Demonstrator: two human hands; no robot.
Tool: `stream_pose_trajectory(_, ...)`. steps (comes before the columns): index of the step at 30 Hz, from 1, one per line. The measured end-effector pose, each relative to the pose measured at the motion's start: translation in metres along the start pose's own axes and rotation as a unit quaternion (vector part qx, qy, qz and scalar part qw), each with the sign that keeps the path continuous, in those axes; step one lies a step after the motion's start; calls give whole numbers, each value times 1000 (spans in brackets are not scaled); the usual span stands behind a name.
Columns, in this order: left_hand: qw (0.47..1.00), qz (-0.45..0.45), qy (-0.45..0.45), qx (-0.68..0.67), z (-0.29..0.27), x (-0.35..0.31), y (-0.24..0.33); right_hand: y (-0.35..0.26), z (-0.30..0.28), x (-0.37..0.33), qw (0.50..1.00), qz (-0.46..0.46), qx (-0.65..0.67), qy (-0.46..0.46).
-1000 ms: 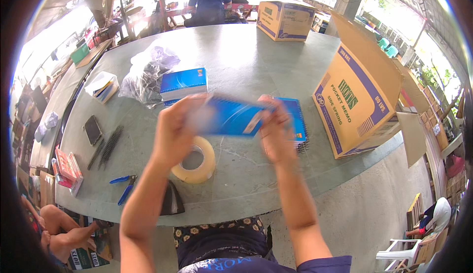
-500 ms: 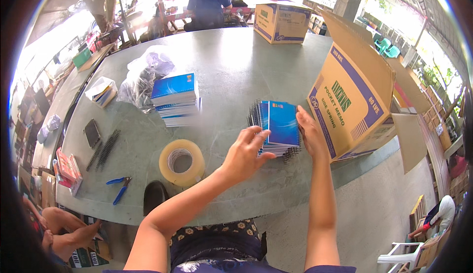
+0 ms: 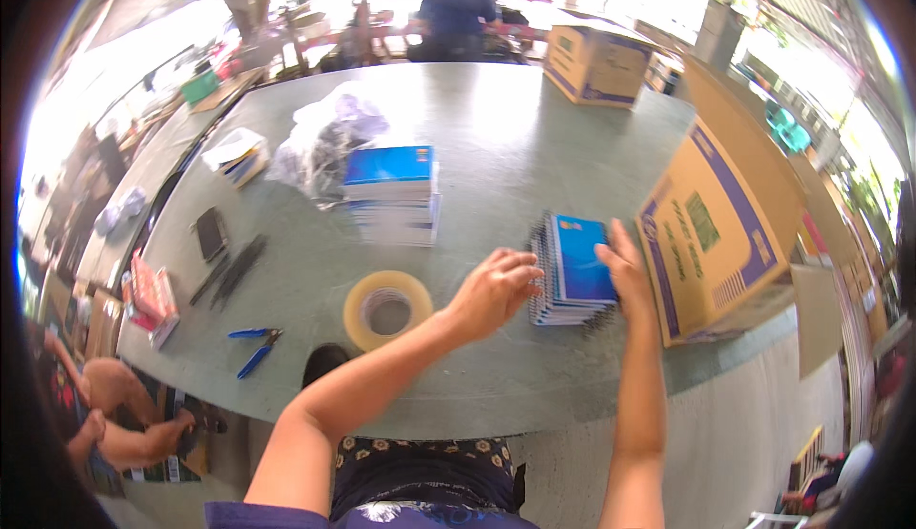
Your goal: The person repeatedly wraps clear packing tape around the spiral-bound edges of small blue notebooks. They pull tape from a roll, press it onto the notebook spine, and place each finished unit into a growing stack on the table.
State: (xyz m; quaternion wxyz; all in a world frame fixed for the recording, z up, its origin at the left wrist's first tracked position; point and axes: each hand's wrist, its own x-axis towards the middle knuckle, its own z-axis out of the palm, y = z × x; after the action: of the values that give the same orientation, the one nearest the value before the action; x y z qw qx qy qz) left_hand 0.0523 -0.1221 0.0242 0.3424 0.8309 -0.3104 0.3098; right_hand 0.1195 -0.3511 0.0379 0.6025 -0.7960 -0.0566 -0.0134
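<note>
A stack of blue-covered spiral notebooks (image 3: 584, 260) stands on the table, right of centre, with dark wire coils along its left side and some lower right. My right hand (image 3: 630, 276) grips the right side of this stack, thumb over the top cover's edge. Just left of the coils is my left hand (image 3: 496, 290). Its fingers are partly bent, a little blurred, and I see nothing held in them. A taller stack of blue notebooks (image 3: 391, 195) sits farther left. Between it and my left forearm lies a roll of clear tape (image 3: 361, 311).
An open cardboard carton (image 3: 708, 233) stands close by on the right; another carton (image 3: 601, 63) is at the far edge. Crumpled plastic (image 3: 329, 138), a phone (image 3: 211, 233), loose black coils (image 3: 239, 271) and blue-handled cutters (image 3: 256, 350) lie leftward. Other people sit beyond the table and at lower left.
The view has shifted, so the scene sits farther right. My left hand has drawn off the stack's left edge, its fingers more bent. My right hand stays at the stack, its thumb now over the cover.
</note>
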Motion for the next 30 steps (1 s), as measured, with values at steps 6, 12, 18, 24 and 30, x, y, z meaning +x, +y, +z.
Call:
stream_pose_trajectory(6, 958, -60, 45, 279, -149, 7, -104, -49, -23, -9, 979, -126, 66, 144)
stream_pose_trajectory(12, 907, -93, -94, 400, -188, -9, -129, -105, 36, -31, 966, -235, -44, 99)
stream_pose_trajectory(18, 892, -13, -87, 443, -198, -14, -116, -126, 122, -46, 908, -382, -173, 9)
stream_pose_trajectory(24, 947, -42, -70, 312, -168, -52, -17, -121, 205, -77, 809, -461, -363, -34)
stream_pose_trajectory(30, 950, -254, 3, 183, -235, -155, -77, -105, 228, -90, 856, -403, -288, -146)
